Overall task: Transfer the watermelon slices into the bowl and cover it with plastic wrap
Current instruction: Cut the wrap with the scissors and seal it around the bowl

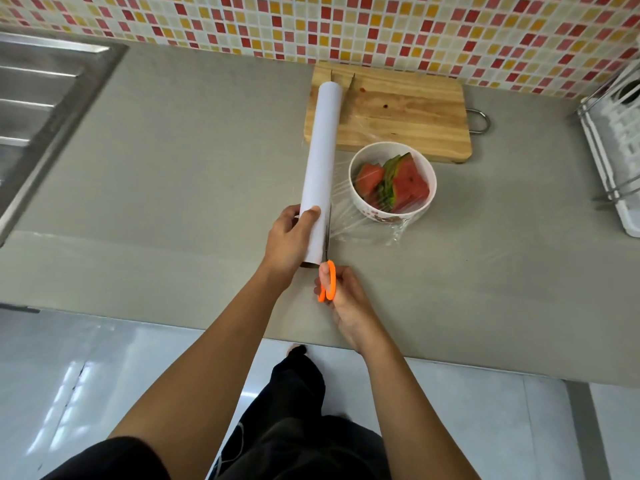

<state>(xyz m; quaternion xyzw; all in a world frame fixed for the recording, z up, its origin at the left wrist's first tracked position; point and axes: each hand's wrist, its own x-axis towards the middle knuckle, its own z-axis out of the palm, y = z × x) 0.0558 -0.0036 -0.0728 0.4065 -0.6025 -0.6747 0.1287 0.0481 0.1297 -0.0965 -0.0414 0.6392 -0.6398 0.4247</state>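
A white bowl (426, 199) stands on the grey counter, holding several red watermelon slices (408, 185) with green rind. A clear sheet of plastic wrap (349, 216) stretches from the long white roll (320, 161) over the bowl and bunches at the bowl's near side. My left hand (289, 240) grips the near end of the roll. My right hand (341, 296) holds orange-handled scissors (327, 278), their blades running along the roll's right side at the sheet's near edge.
A wooden cutting board (408, 112) with red juice spots lies behind the bowl against the tiled wall. A steel sink (38, 109) is at the left. A white dish rack (616, 143) sits at the right edge. The counter's front edge (485, 370) runs below my arms.
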